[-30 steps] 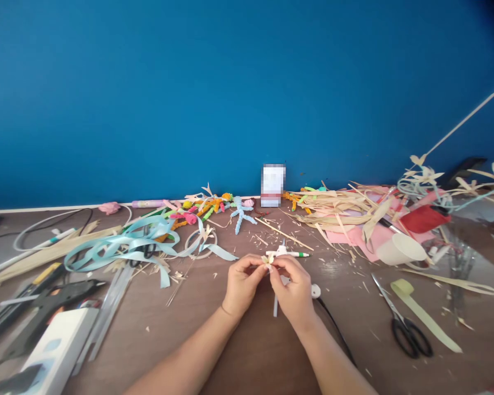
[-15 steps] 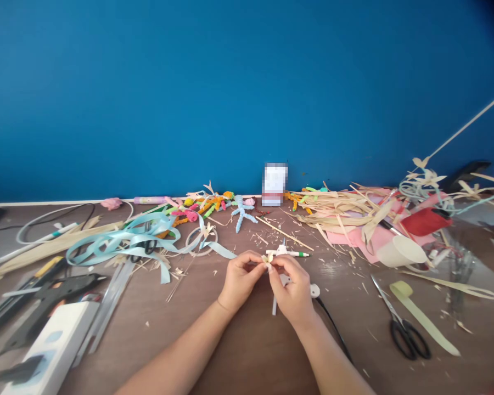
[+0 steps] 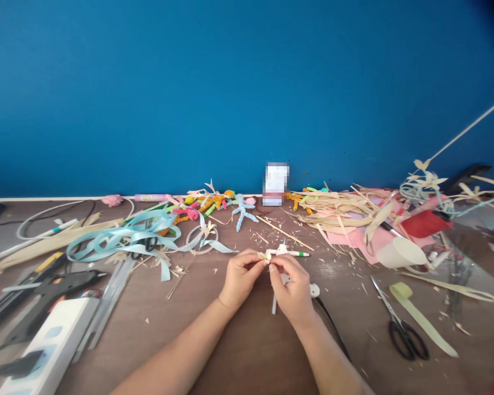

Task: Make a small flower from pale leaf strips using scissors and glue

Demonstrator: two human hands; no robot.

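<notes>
My left hand [image 3: 239, 277] and my right hand [image 3: 292, 288] meet over the middle of the brown table [image 3: 247, 351]. Both pinch a small cream-coloured folded strip piece [image 3: 267, 256] between their fingertips. Just behind it lies a white pen with a green tip [image 3: 290, 253]. A thin pale stick [image 3: 274, 303] shows below my right hand; whether that hand holds it I cannot tell.
Black-handled scissors [image 3: 403, 326] and a pale green strip [image 3: 420, 318] lie at the right. Dried straw strips [image 3: 337, 211], pink paper and a white cup [image 3: 400, 252] sit behind them. Light blue ribbon [image 3: 127, 241], a black glue gun [image 3: 53, 291] and a white box [image 3: 51, 348] fill the left.
Both hands stay pinched on the small piece and have shifted slightly away from me; the view has tilted a little.
</notes>
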